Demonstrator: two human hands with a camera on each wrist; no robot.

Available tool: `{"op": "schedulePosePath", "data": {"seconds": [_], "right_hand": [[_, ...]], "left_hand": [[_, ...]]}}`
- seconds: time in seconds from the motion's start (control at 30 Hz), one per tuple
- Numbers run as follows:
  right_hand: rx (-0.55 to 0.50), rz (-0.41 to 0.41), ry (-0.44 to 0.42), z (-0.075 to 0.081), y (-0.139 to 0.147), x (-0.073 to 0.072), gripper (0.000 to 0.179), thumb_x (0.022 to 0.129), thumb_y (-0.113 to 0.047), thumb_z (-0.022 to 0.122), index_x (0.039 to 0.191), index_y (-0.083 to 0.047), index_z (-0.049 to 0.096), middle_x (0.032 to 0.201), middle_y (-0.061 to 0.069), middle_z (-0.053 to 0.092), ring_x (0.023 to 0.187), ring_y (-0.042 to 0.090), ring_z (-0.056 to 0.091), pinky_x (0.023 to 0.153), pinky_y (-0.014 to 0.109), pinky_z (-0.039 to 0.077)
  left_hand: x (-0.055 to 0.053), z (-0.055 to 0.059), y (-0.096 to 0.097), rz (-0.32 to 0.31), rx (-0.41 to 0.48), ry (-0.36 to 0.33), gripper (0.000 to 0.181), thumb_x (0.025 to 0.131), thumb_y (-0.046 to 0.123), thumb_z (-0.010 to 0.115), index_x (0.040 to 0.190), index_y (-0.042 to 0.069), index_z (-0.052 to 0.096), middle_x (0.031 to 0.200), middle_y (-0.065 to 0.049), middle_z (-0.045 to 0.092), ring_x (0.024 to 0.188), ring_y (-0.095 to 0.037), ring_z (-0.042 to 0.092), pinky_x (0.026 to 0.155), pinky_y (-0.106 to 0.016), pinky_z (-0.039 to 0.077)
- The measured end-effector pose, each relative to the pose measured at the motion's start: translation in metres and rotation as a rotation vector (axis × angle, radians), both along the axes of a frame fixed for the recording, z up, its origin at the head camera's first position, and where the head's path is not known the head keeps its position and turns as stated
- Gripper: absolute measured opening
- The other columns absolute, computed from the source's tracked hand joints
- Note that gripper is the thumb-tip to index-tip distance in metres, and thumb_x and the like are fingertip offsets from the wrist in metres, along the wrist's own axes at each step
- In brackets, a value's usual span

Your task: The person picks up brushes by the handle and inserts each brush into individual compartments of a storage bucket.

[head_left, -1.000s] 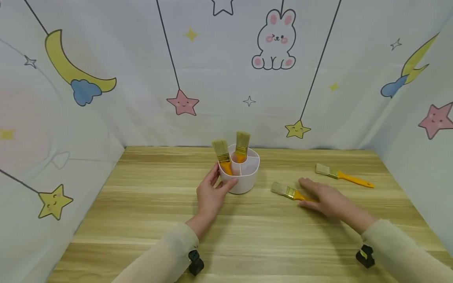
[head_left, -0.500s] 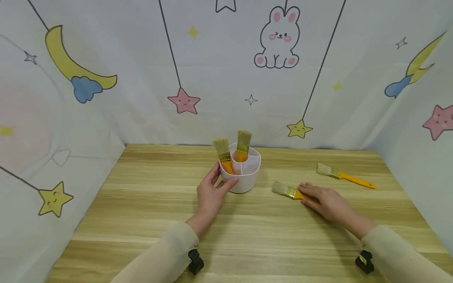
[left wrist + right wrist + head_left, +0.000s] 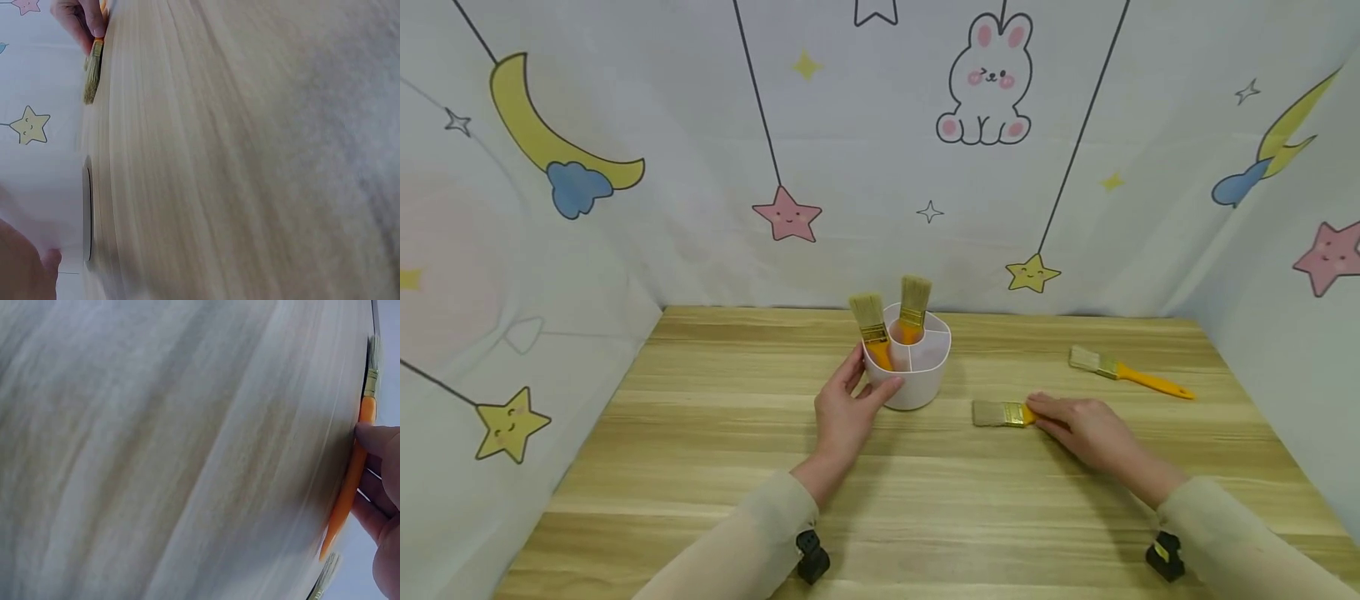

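Observation:
My left hand (image 3: 844, 410) grips the side of a white divided holder (image 3: 917, 390), its thumb across the front wall. Bristles up, one paintbrush (image 3: 870, 321) leans in the holder's left compartment and another paintbrush (image 3: 914, 302) stands in its round middle one. To the right, my right hand (image 3: 1086, 429) pinches a paintbrush (image 3: 1000, 413) by its orange handle, low over the table, bristles pointing left. The right wrist view shows the thumb against that orange handle (image 3: 350, 481); fingers are on the far side. In the left wrist view the brush's bristles (image 3: 92, 78) tilt slightly downward.
Another paintbrush (image 3: 1150, 381) lies on the wooden table (image 3: 925, 517) at the far right, behind my right hand. A white cloth (image 3: 700, 250) printed with stars, moons and a rabbit borders the table at the back and sides.
My right hand has closed its fingers on the paintbrush's handle, and the brush has swung so its bristles point straight left. The left hand keeps hold of the holder, which has not moved.

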State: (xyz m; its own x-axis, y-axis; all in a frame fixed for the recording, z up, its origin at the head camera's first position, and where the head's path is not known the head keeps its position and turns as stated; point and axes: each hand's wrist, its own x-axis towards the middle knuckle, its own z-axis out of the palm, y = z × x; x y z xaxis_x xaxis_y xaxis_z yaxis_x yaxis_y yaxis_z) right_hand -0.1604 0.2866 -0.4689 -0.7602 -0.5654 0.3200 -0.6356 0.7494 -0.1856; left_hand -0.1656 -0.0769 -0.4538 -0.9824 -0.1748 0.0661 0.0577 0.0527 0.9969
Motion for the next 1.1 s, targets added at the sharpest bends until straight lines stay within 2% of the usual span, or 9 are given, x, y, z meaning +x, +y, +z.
{"op": "schedulePosePath", "data": {"seconds": [0.23, 0.6, 0.9, 1.1], "right_hand": [[0.006, 0.015, 0.117, -0.0017, -0.0025, 0.0000, 0.033, 0.087, -0.001, 0.084, 0.120, -0.003, 0.081, 0.113, 0.014, 0.080, 0.097, 0.031, 0.080, 0.079, 0.049, 0.066], [0.046, -0.016, 0.095, 0.0036, -0.0033, -0.0031, 0.026, 0.090, -0.004, 0.083, 0.116, -0.004, 0.082, 0.108, 0.010, 0.082, 0.095, 0.029, 0.080, 0.079, 0.049, 0.066], [0.075, -0.033, 0.067, 0.0069, -0.0026, -0.0039, 0.026, 0.092, -0.006, 0.082, 0.118, -0.006, 0.082, 0.109, 0.009, 0.082, 0.098, 0.029, 0.079, 0.082, 0.050, 0.065], [0.065, 0.000, 0.106, 0.0028, -0.0013, -0.0029, 0.030, 0.089, -0.004, 0.084, 0.119, -0.007, 0.082, 0.111, 0.009, 0.081, 0.098, 0.029, 0.078, 0.082, 0.050, 0.065]], "left_hand": [[-0.0002, -0.0017, 0.0004, -0.009, -0.006, 0.010, 0.081, 0.088, 0.020, 0.091, 0.159, 0.012, 0.053, 0.162, -0.009, 0.052, 0.148, -0.031, 0.052, 0.109, -0.048, 0.054], [-0.0011, -0.0021, 0.0004, -0.001, -0.011, 0.015, 0.082, 0.087, 0.021, 0.092, 0.159, 0.013, 0.053, 0.162, -0.007, 0.052, 0.147, -0.030, 0.053, 0.108, -0.047, 0.055], [-0.0012, -0.0027, 0.0006, 0.002, -0.017, 0.019, 0.081, 0.088, 0.021, 0.091, 0.158, 0.013, 0.054, 0.162, -0.007, 0.052, 0.147, -0.030, 0.053, 0.107, -0.046, 0.055], [-0.0015, -0.0027, 0.0002, 0.010, -0.014, 0.020, 0.081, 0.087, 0.020, 0.092, 0.158, 0.012, 0.054, 0.161, -0.008, 0.053, 0.146, -0.029, 0.054, 0.107, -0.046, 0.055]]}}
